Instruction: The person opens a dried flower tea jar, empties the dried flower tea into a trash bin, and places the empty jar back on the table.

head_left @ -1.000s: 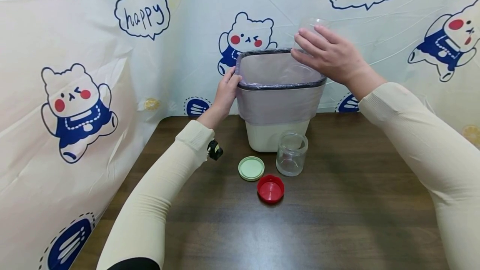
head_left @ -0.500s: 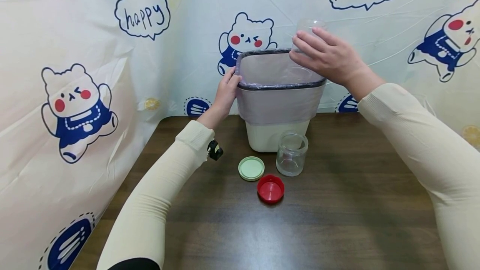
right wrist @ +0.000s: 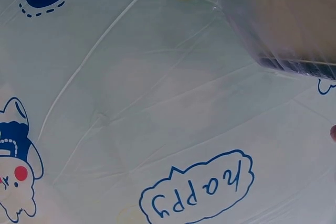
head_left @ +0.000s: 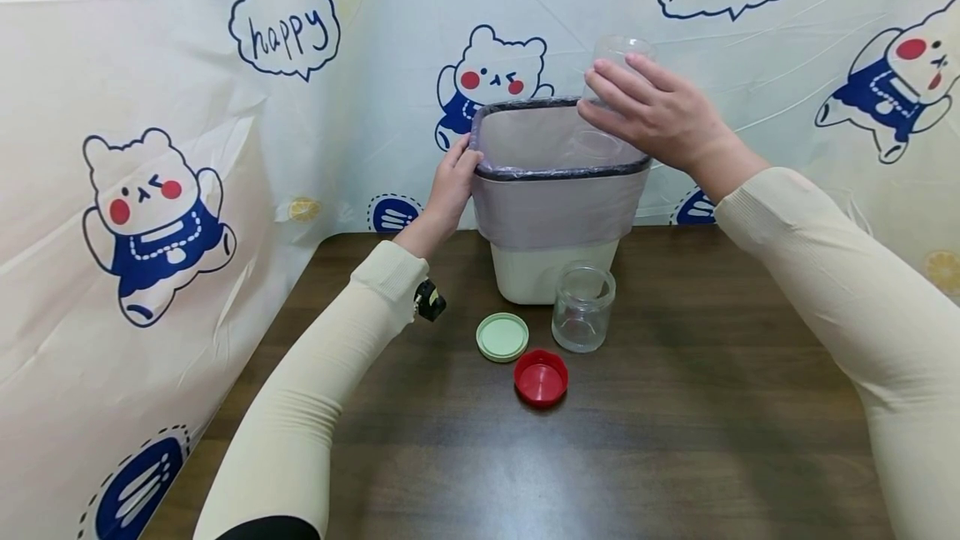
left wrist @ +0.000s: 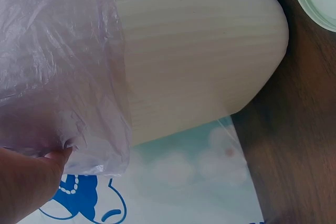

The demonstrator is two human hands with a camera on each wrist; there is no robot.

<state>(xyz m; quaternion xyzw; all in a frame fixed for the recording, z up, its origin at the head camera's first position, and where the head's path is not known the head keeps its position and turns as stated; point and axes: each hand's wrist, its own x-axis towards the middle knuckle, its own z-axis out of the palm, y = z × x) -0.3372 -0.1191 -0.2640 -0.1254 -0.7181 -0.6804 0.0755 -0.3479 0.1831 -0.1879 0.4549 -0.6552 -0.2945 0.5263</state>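
Observation:
My left hand (head_left: pixel 450 190) grips the left rim of a bin (head_left: pixel 536 269), its thumb on the thin lilac liner bag (left wrist: pixel 58 72) folded over the edge. Above the bin's right side, my right hand (head_left: pixel 667 111) holds a clear jar (head_left: pixel 624 46), whose lower end overlaps the bin's mouth. The fingers hide much of this jar, and the right wrist view barely catches a fingertip (right wrist: pixel 333 133). In front of the bin stands a second clear jar (head_left: pixel 582 319), upright and without a lid. A pale green lid (head_left: pixel 502 337) and a red lid (head_left: pixel 541 379) lie beside it.
The bin stands at the far side of a dark wooden table (head_left: pixel 675 423). Right behind it hangs a pale cloth (head_left: pixel 405 65) printed with bears and the word "happy"; it also runs along the left side.
The right hand has shifted slightly left with the jar it holds. The left hand, the bin, the standing jar and both lids have stayed in place.

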